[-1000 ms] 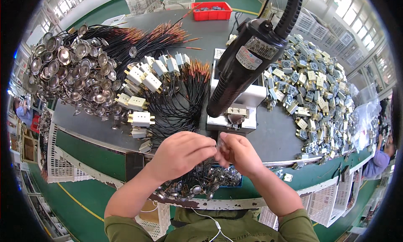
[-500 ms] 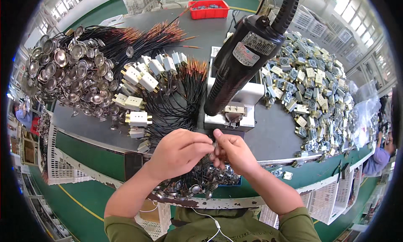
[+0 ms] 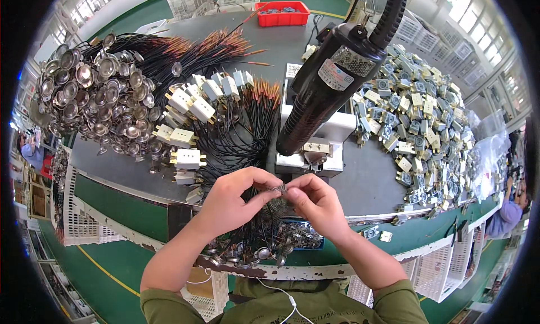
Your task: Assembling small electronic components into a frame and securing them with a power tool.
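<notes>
My left hand point(image 3: 230, 200) and my right hand point(image 3: 319, 205) meet in front of the black-and-white bench machine. Between their pinched fingertips is a small grey metal part point(image 3: 282, 188) that looks like a coil spring; each hand grips one side of it. Just below the fingers hangs a dark, coiled-looking cluster point(image 3: 274, 209), too fine to make out. Under my hands a blue tray point(image 3: 315, 241) holds many tiny metal parts. Beside it lie several round metal caps point(image 3: 262, 253) on black wires. The upright black power screwdriver point(image 3: 320, 91) stands over a pale block point(image 3: 316, 148) in the machine.
Left on the grey bench point(image 3: 112, 165) is a heap of round metal caps point(image 3: 107, 99) with black wires point(image 3: 169, 51). Wired white blocks point(image 3: 188, 157) lie nearer. A large pile of grey-and-cream switch-like blocks point(image 3: 416, 127) covers the right. A red bin point(image 3: 283, 19) stands behind.
The fingertips of both hands have lifted slightly, and the small grey part now shows between them. My left fingers have opened out into a clearer pinch. The camera view has shifted a little.
</notes>
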`<state>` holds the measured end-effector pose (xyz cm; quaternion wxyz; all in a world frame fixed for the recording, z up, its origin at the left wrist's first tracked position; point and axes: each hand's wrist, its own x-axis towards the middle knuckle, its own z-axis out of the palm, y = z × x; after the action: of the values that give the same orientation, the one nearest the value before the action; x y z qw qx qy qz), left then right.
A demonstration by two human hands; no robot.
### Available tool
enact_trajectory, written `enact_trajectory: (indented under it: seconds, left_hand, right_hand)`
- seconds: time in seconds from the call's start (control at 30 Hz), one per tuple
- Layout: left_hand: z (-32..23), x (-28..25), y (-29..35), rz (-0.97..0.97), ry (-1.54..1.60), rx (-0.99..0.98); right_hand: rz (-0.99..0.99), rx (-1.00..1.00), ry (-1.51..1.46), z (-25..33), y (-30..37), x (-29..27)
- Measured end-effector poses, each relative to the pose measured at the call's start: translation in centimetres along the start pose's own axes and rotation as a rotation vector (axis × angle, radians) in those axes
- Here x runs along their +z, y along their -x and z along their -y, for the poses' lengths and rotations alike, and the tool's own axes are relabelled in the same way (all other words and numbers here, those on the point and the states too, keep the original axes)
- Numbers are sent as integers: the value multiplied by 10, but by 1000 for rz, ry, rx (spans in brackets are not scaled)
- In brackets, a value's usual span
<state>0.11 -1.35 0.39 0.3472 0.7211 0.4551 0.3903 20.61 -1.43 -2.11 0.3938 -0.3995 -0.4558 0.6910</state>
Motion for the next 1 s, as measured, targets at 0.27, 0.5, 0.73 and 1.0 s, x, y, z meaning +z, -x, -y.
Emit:
enact_trajectory:
  seconds: [0.27, 0.5, 0.73, 1.0]
  left_hand:
    - [-5, -1, -4, 31, -134, 48]
    - [-3, 3, -2, 31, -321, 129]
    - [-2, 4, -2, 11, -339, 152]
    - [-13, -8, -10, 78, -73, -150]
  right_hand:
    - [99, -34, -75, -7, -4, -5]
    - [-5, -176, 289, -8, -3, 1]
    - [-28, 43, -65, -6, -4, -2]
    - [87, -110, 80, -4, -8, -3]
